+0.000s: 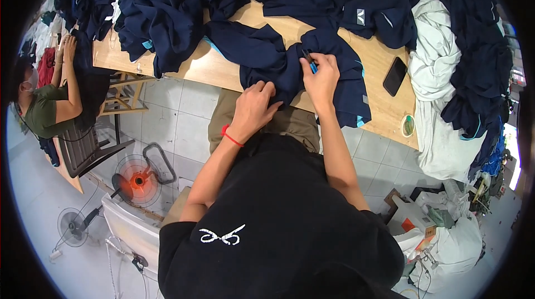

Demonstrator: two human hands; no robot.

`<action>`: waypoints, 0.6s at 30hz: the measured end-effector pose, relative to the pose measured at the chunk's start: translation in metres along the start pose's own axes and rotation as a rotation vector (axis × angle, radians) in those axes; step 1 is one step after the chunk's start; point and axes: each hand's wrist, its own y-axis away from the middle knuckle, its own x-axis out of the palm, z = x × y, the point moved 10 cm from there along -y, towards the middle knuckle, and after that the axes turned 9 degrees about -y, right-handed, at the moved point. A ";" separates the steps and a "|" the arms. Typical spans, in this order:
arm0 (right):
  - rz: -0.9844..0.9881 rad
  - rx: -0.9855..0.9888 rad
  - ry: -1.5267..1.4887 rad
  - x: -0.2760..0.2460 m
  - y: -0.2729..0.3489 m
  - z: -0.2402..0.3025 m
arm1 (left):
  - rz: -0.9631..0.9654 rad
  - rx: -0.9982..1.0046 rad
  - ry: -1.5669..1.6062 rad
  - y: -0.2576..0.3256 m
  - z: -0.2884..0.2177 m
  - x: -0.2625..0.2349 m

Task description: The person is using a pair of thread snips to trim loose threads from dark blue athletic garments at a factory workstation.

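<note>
A navy garment (270,70) with light blue trim is spread over the table's front edge, partly hanging toward my lap. At its near edge, my left hand (252,110), with a red cord at the wrist, is closed on a fold of the cloth. My right hand (322,80) holds small blue-handled thread snips (314,68) close over the garment. Their dark blades point up and away, near the cloth. Most of the handle is hidden by my fingers.
Navy garments (161,15) are heaped along the back of the wooden table (223,70). A black phone (395,76) and a small round dish (408,125) lie at right, beside bunched white cloth (434,48). At left a person (53,98) works, with a fan (138,181) on the floor.
</note>
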 end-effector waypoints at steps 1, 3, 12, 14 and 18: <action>-0.062 0.012 0.026 -0.008 0.000 -0.014 | 0.018 -0.086 0.037 -0.002 0.009 0.001; -0.139 0.025 0.020 -0.026 0.000 -0.023 | -0.023 -0.106 0.040 0.003 0.020 -0.004; -0.110 0.046 -0.164 -0.042 -0.025 0.022 | -0.136 -0.289 0.057 0.002 0.042 -0.027; -0.028 -0.063 -0.041 -0.020 -0.038 0.030 | -0.293 0.040 0.100 -0.008 0.005 -0.045; 0.054 0.006 0.165 0.002 -0.039 -0.006 | 0.010 0.115 -0.054 -0.007 -0.003 -0.018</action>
